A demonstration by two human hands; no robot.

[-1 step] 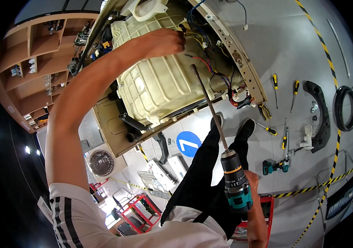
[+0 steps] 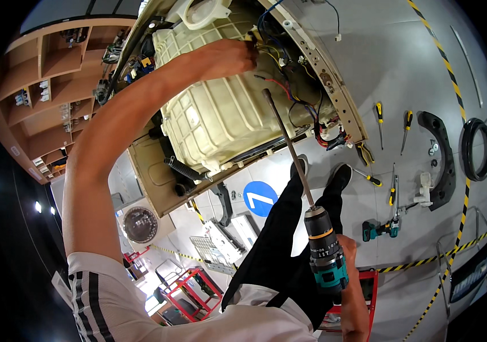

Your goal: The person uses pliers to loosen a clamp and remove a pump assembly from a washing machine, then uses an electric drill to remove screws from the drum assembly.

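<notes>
My right hand (image 2: 347, 251) is closed round the handle of a teal and black cordless drill (image 2: 327, 259). A long metal driver shaft (image 2: 289, 145) runs from its chuck up to the machine's opened side. My left hand (image 2: 229, 58) is over the cream ribbed plastic tub (image 2: 220, 114), fingers curled beside a bundle of wires (image 2: 277, 54). Whatever the fingertips hold is hidden. Red, blue and dark wires (image 2: 317, 122) hang along the tub's right side, inside the beige metal cabinet frame (image 2: 326, 80).
On the grey floor to the right are screwdrivers (image 2: 380, 122), pliers (image 2: 364, 153), another teal power tool (image 2: 381, 229), a dark curved part (image 2: 440, 165) and a black ring (image 2: 477, 149). Wooden shelving (image 2: 58, 62) stands left. A red metal frame (image 2: 189, 293) is near my left side.
</notes>
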